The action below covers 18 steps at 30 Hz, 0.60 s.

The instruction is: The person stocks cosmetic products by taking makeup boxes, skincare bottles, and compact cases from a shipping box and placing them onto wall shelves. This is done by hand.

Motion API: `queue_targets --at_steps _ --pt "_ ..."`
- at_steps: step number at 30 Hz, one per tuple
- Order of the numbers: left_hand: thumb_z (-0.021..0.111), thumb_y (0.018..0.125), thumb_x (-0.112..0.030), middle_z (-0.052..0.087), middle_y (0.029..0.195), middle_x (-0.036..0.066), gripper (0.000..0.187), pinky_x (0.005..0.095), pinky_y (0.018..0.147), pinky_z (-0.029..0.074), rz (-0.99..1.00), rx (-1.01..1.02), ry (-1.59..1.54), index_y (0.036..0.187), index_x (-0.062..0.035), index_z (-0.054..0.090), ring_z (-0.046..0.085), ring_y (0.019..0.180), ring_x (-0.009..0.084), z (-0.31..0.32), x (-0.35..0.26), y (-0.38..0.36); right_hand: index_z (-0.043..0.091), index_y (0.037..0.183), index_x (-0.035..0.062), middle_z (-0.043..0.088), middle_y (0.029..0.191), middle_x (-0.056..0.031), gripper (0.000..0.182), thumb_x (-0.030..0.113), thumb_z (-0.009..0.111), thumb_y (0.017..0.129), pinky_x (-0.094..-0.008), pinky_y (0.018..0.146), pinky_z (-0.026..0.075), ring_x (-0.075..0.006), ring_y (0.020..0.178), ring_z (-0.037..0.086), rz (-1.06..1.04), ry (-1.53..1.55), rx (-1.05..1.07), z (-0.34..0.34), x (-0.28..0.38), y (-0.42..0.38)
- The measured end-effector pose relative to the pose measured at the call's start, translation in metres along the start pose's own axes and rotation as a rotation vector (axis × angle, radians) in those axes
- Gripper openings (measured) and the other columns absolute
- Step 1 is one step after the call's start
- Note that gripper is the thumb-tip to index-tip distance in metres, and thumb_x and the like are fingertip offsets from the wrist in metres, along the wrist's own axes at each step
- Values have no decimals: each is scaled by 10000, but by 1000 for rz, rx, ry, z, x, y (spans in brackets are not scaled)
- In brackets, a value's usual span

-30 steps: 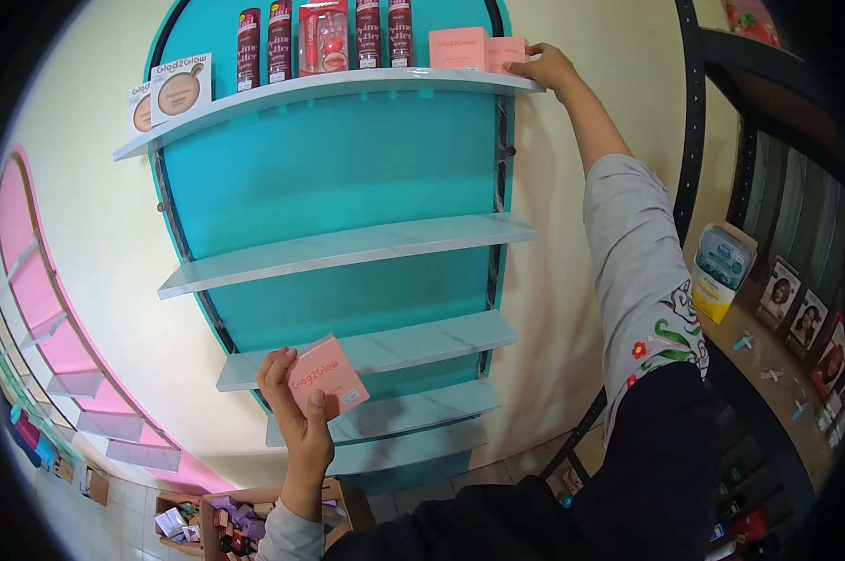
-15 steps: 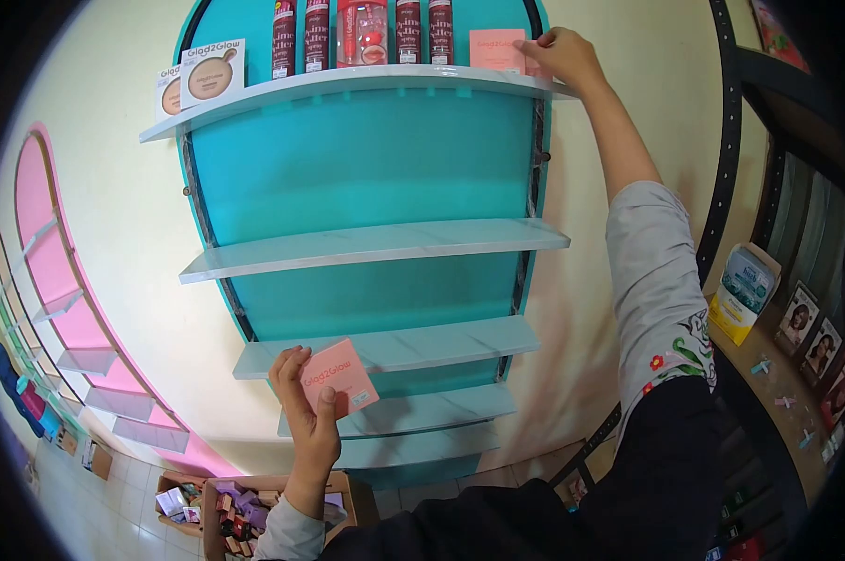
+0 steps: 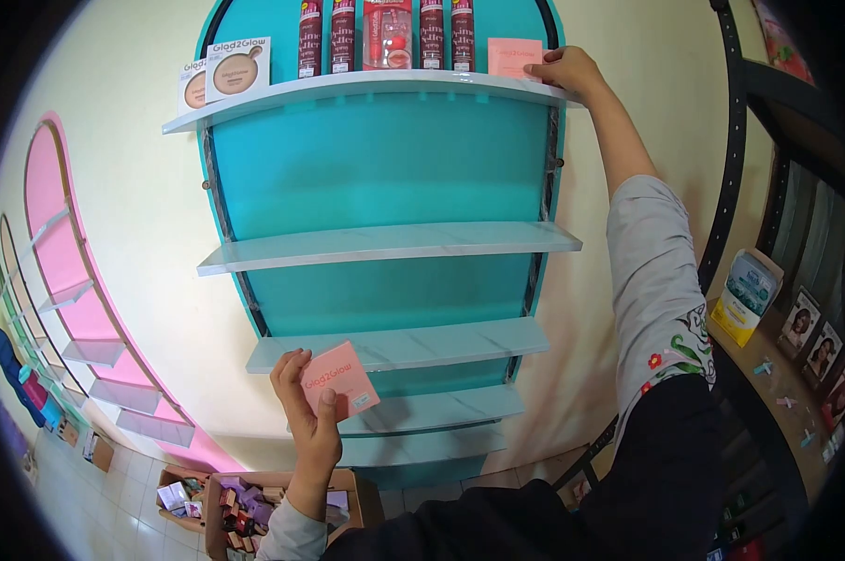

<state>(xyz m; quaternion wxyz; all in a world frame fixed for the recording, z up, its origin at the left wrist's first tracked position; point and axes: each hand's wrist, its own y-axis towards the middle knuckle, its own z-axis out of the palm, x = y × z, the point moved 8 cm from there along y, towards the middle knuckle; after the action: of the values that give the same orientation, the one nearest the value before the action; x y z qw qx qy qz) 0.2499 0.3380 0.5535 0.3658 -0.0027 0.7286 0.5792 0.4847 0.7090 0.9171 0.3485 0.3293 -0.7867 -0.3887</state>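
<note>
My left hand (image 3: 312, 411) is closed around the edge of a flat pink Glad2Glow box (image 3: 340, 381), held up with its printed front towards me. Up at the right end of the top shelf (image 3: 376, 86), my right hand (image 3: 570, 73) pinches the lower right edge of another pink Glad2Glow box (image 3: 513, 56), which stands upright there. Its fingertips partly cover that box. On the same shelf stand dark red spray cans (image 3: 311, 39), a red and clear pack (image 3: 387, 35) and white Glad2Glow compact boxes (image 3: 239, 71) at the left end.
Lower marbled shelves (image 3: 394, 245) hang on the turquoise panel. Cardboard boxes (image 3: 359, 496) of mixed cosmetics stand on the floor below. At right, a dark rack (image 3: 733, 140) holds a blue and yellow pack (image 3: 748, 297) and small pictured boxes (image 3: 800, 321). Pink shelving (image 3: 53, 187) is on the left.
The view has shifted slightly, so the shelves appear further right. My right hand has come a little lower along the standing pink box's edge. My left hand keeps its box.
</note>
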Motion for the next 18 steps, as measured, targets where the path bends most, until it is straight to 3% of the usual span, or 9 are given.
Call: queue_targets --at_steps 3,6,9,12,17,18 --pt "492 853 -256 358 1205 170 435 382 987 278 0 11 5 1190 5 405 363 1143 289 1 0 -1 667 922 3 672 792 -106 534 398 769 577 -284 757 483 -206 719 651 0 38 -26 3 -6 7" --pt "491 854 -262 360 1201 168 441 382 989 278 -5 9 -10 1197 2 403 364 1143 288 1 0 -1 648 978 3 670 862 -124 589 439 750 596 -296 779 480 -222 794 649 10 44 14 3 -7 7" --pt "489 858 -263 358 1199 166 441 380 990 279 8 14 -5 1202 -1 401 364 1143 284 1 -1 -2 630 1024 3 658 937 -142 637 491 715 623 -313 795 478 -245 870 635 15 -50 -219 -32 -18 10" --pt "486 862 -263 353 1203 166 438 378 991 278 1 13 -10 1202 -1 400 364 1143 281 1 -3 -3 616 1059 9 643 997 -148 669 523 690 638 -325 806 474 -261 909 622 64 -242 -254 -41 -46 13" --pt "481 868 -268 347 1204 164 438 377 997 270 -8 21 -21 1206 -3 395 363 1144 279 3 -5 -2 710 800 66 670 822 -125 421 467 689 671 -332 715 484 -242 752 636 143 -13 -2 -7 -84 25" --pt "481 868 -268 347 1204 164 439 377 999 267 -5 23 -14 1207 -4 394 363 1144 279 2 -6 -2 700 849 50 670 827 -112 427 444 690 685 -323 702 475 -218 741 617 152 -31 17 -6 -82 23"
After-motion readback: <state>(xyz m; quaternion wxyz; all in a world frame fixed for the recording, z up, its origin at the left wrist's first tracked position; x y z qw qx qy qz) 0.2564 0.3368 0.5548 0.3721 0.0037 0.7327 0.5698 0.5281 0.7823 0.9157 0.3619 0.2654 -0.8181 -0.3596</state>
